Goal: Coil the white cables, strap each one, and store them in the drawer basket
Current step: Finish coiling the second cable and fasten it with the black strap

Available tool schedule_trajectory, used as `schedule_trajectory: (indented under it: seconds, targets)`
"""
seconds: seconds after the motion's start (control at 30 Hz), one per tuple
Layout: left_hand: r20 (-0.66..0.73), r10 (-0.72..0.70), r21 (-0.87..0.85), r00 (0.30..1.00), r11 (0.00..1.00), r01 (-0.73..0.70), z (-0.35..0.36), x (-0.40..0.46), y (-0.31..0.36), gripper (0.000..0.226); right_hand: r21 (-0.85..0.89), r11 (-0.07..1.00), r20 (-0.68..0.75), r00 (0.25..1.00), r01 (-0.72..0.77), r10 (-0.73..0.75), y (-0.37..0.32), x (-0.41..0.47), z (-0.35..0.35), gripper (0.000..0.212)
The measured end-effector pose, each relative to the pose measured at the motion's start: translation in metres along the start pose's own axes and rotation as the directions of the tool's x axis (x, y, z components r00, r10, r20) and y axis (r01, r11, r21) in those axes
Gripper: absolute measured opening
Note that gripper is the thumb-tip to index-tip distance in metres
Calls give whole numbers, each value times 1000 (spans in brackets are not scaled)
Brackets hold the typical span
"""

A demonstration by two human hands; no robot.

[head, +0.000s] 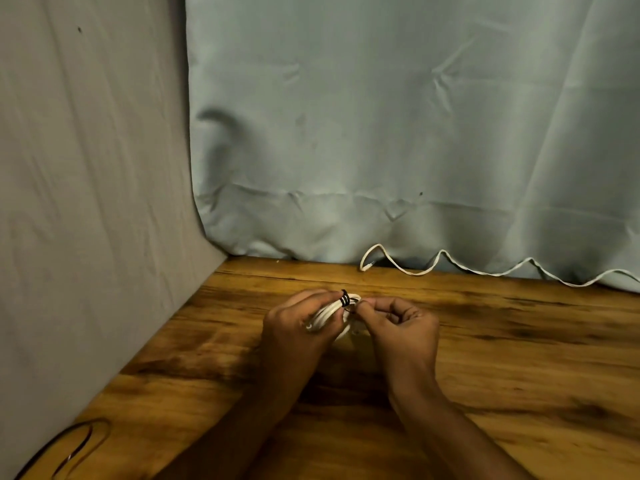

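Coiled cable (329, 311) between both hands

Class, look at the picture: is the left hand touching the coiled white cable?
Touching. The head view shows the left hand with fingers curled round the coiled white cable, no gap between them.
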State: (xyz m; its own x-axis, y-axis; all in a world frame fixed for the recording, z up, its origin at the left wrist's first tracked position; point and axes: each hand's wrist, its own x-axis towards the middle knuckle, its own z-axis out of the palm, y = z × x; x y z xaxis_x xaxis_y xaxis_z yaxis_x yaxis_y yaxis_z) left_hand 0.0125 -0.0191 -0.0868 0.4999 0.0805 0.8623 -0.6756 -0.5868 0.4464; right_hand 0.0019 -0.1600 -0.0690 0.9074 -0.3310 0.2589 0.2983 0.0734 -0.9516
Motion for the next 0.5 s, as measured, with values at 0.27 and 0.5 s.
schedule_trajectory:
  seconds: [0.27, 0.5]
  targets:
    - [114, 105, 95, 988, 989, -116, -3, 2, 2, 26, -40, 997, 42, 997, 67, -65, 2, 2, -1, 11]
    - [81, 68, 51, 994, 996, -72, -4, 2, -3, 24, -115, 983, 66, 989, 141, -134, 7, 8, -1, 11]
